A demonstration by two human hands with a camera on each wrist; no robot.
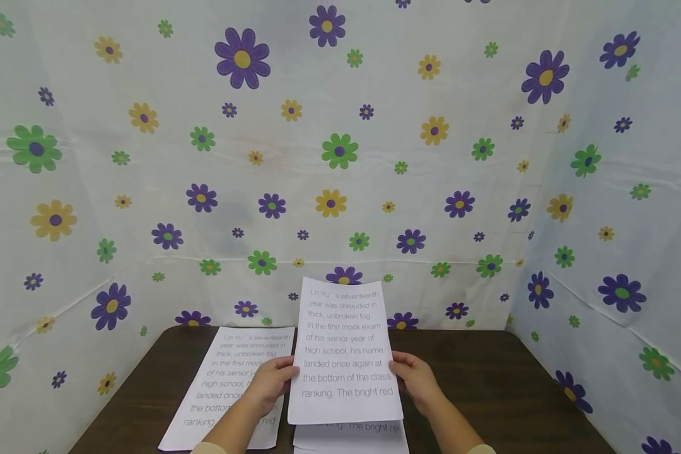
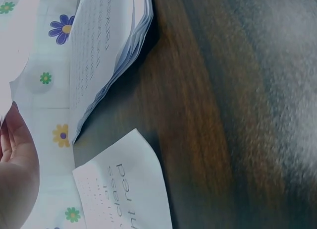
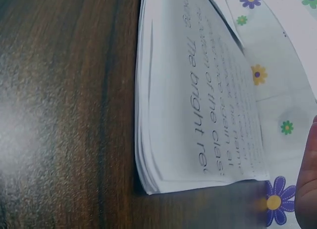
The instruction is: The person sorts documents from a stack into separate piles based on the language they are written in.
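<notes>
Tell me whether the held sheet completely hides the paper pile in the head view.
No: part of the paper pile shows below the held sheet.

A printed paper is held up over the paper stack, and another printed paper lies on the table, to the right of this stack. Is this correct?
Not the side: the other paper lies left of the paper stack on the table, as the head view shows. The held paper is over the stack.
</notes>
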